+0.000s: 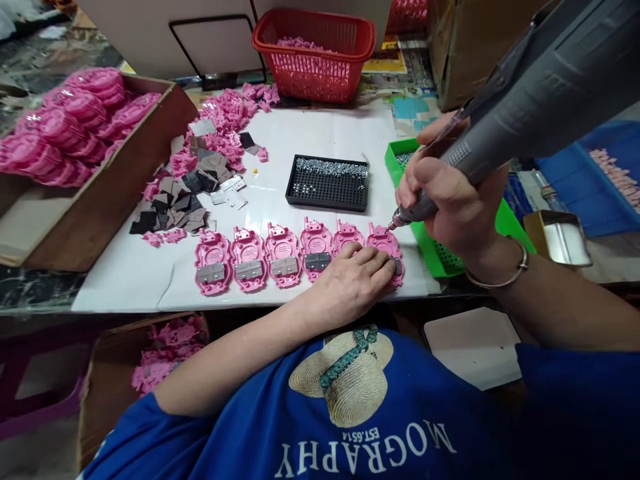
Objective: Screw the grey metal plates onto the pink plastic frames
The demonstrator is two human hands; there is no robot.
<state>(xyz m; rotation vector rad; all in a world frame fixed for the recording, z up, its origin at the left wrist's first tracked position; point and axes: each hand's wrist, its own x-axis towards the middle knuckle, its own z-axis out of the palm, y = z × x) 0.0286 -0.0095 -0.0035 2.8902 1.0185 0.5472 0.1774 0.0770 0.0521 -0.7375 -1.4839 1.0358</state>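
Observation:
My right hand (pixel 450 187) is wrapped round a grey electric screwdriver (pixel 530 100), tilted with its tip down at the upper part of the rightmost pink plastic casing (pixel 383 239). Over that casing's lower part lies my left hand (pixel 353 277), its fingers close together and holding the casing down. It also hides part of the neighbouring pink casing (pixel 349 233). Several more pink casings (pixel 249 248) stretch leftward in a row, with grey or dark metal plates (pixel 211 272) across their lower halves. Behind the row sits a black screw tray (pixel 327 183) with small silver screws.
Loose plates (pixel 175 207) and pink parts (pixel 227 117) are heaped at left, beside a cardboard box (pixel 125 173) of pink pieces. A red basket (pixel 320 67) stands behind. Right of the row are a green tray (pixel 425 257), a small metal tin (pixel 560 237) and a blue bin (pixel 575 173).

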